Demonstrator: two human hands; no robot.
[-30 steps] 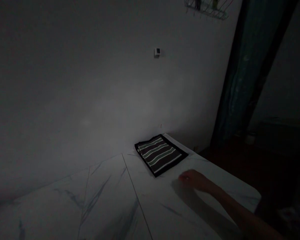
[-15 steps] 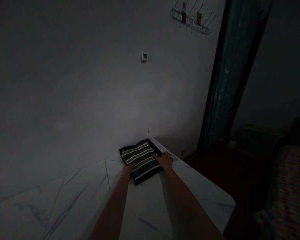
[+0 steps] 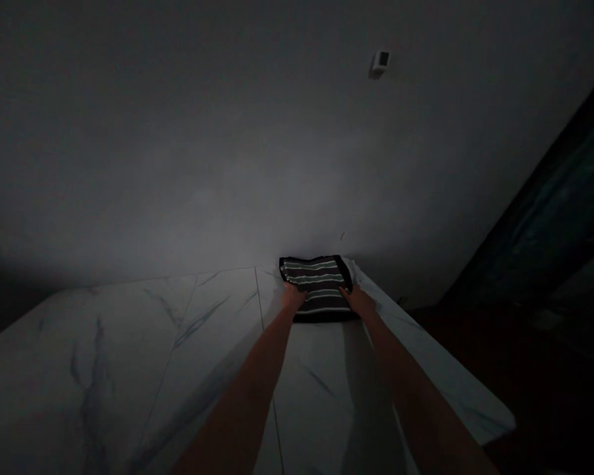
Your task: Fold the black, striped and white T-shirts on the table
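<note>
A folded dark cloth (image 3: pixel 321 284) with pale stripes and black edges lies on the white marbled table (image 3: pixel 218 343), close to the wall. My left hand (image 3: pixel 294 297) grips its left side, with the thumb over the top and the other fingers hidden at the edge. At the cloth's right side, my right hand (image 3: pixel 359 300) holds it in the same way, thumb on the stripes. Something whitish (image 3: pixel 354 269) shows just beyond the cloth's right edge; it is too dim to make out.
The wall (image 3: pixel 202 165) rises right behind the table, with a small white device (image 3: pixel 381 61) fixed on it. A dark teal curtain (image 3: pixel 549 218) hangs at the right, above a dark reddish floor (image 3: pixel 455 336).
The view has turned, so more of the table's left part shows. The cloth now lies squarer in view, and my right hand has closed on its right edge.
</note>
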